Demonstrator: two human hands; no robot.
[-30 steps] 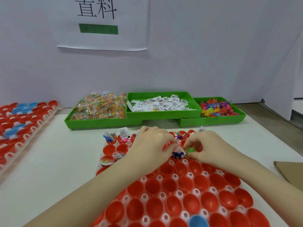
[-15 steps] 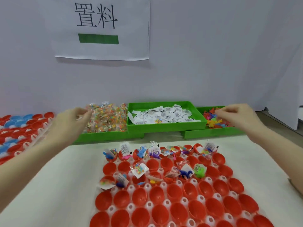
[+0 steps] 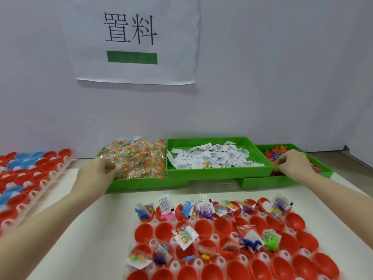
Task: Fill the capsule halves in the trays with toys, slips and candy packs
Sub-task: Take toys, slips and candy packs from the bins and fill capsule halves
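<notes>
Both hands restock: left hand (image 3: 101,170) curls into candy packs (image 3: 139,156), right hand (image 3: 292,164) pinches among toys (image 3: 276,153); whether either holds anything is unclear; next, carry pieces to empty capsule halves (image 3: 222,225)

Three bright green bins (image 3: 218,172) stood in a row: the left one held clear candy packs (image 3: 139,156) speckled orange, yellow and red, the middle one white slips (image 3: 212,158) printed with black barcode lines, the right one toys (image 3: 276,153) in orange, pink and purple. The near tray (image 3: 215,237) was translucent white and carried glossy red capsule halves (image 3: 228,224). A second tray (image 3: 26,203) at the left mixed red halves with blue ones. A white sign (image 3: 135,40) bore black characters above a green bar.
</notes>
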